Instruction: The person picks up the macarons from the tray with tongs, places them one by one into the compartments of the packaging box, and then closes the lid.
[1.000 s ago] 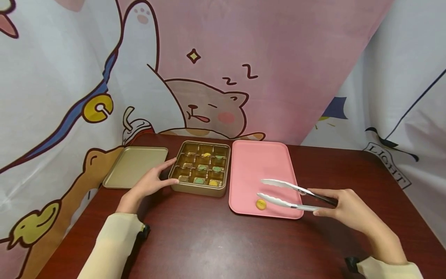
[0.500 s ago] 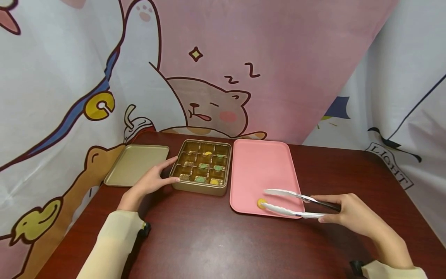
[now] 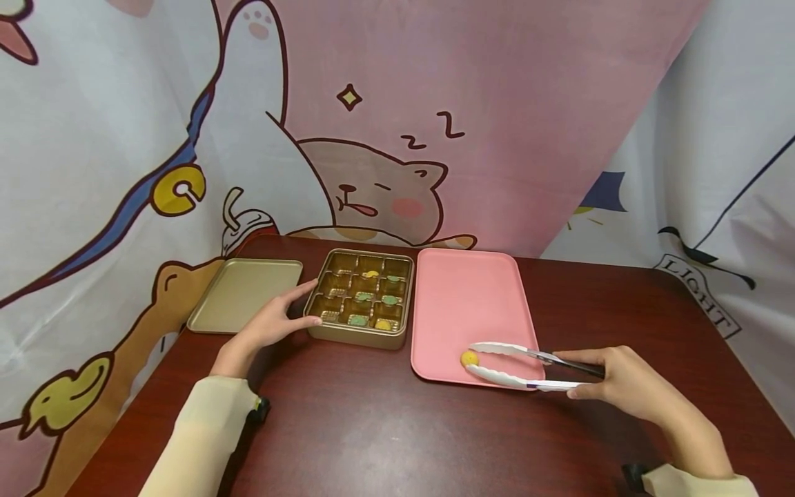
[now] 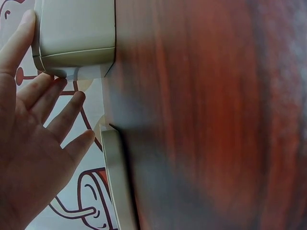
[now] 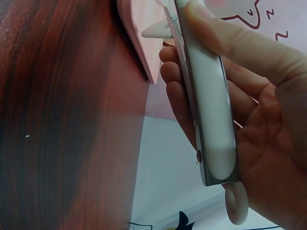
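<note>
My right hand (image 3: 633, 383) grips a pair of metal tongs (image 5: 211, 110) with white scalloped tips and a black-trimmed handle. On the pink tray (image 3: 466, 290), near its front edge, lies a small round yellow piece (image 3: 470, 359), too small to name. The tongs' tips stand apart on either side of its right edge. My left hand (image 3: 267, 324) rests at the left side of a gold tin (image 3: 357, 335), fingers extended in the left wrist view and thumb at its rim. The tin holds a divided insert with small green and yellow pieces in several compartments.
A flat gold lid (image 3: 245, 297) lies left of the tin. All stand on a dark reddish wooden table (image 3: 373, 421). A cartoon-printed cloth (image 3: 497, 138) hangs behind the table and along its sides.
The tongs have moved slightly nearer me and their tips now flank the yellow piece, which has shifted a little. My left hand stays at the tin.
</note>
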Demonstrator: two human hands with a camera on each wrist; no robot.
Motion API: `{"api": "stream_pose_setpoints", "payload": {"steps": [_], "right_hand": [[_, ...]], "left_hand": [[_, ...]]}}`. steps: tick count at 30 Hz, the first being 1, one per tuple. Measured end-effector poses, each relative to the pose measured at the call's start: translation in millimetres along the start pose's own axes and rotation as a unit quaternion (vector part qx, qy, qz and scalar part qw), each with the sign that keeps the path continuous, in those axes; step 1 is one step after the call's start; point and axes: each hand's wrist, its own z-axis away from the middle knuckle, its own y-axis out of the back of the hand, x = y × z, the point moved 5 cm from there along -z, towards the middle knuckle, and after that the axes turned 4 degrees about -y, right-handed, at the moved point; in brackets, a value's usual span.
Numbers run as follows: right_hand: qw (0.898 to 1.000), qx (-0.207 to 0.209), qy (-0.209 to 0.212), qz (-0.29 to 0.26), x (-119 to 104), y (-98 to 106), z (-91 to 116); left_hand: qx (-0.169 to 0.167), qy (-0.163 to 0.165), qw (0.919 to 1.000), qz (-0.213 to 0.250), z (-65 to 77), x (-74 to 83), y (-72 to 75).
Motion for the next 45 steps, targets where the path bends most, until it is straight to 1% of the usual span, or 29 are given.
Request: {"api": "stream_pose_setpoints", "payload": {"steps": [9,19,24,30,37,45], "right_hand": [[1.000,-0.001,-0.015,0.000,0.2,-0.4,-0.2],[1.000,0.024,0.009,-0.013,-0.3,0.8,0.3],[0.999,0.024,0.011,-0.020,-4.5,2.3,-2.4],[0.999,0.021,0.009,-0.031,-11.0,2.9,-9.4],[0.998,0.031,0.027,-0.038,-20.7,3.9,-19.4],[0.998,0.035,0.031,-0.051,-30.8,5.2,-29.3]], "left_hand": [[0.001,0.001,1.0000,-0.003,-0.6,0.2,-0.1],[0.003,0.003,1.0000,-0.003,-0.9,0.7,-0.2],[0.003,0.002,1.0000,-0.005,0.0,1.2,-0.3],[0.003,0.002,1.0000,-0.005,0.8,0.7,-0.1],[0.001,0.002,1.0000,0.007,2.5,0.8,0.2],[0.004,-0.004,1.0000,0.008,1.6,2.3,0.2]]}}
